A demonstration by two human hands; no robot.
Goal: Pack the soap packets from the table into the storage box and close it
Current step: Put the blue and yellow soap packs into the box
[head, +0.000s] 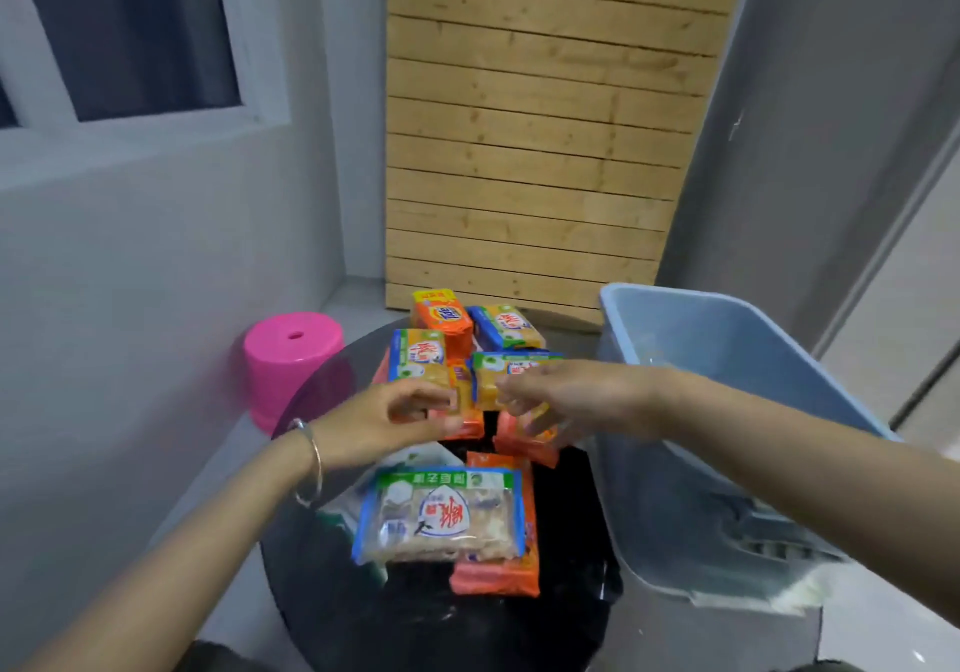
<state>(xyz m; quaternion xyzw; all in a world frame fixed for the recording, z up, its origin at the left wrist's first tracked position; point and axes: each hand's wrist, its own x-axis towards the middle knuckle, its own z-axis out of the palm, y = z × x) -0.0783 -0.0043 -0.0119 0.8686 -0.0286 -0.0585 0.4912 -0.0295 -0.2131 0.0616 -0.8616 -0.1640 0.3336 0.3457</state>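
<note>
Several soap packets lie on a round black glass table [415, 619]. A large blue-and-green packet [441, 513] rests nearest me on an orange one [493, 575]. Further back are an orange Tide packet [442, 319] and blue-edged yellow packets [511, 327]. My left hand [384, 419] curls around an orange packet [465, 424] beneath a yellow packet [421, 359]. My right hand [576, 401] has its fingers on another orange packet [524, 440], below a green-topped packet [498, 375]. The open blue storage box [727, 359] stands to the right of the table; its inside looks empty.
A pink plastic stool [293, 359] stands left of the table by the grey wall. A wooden slatted panel [545, 151] leans behind the table. The box's lid is not visible. A window sits at the upper left.
</note>
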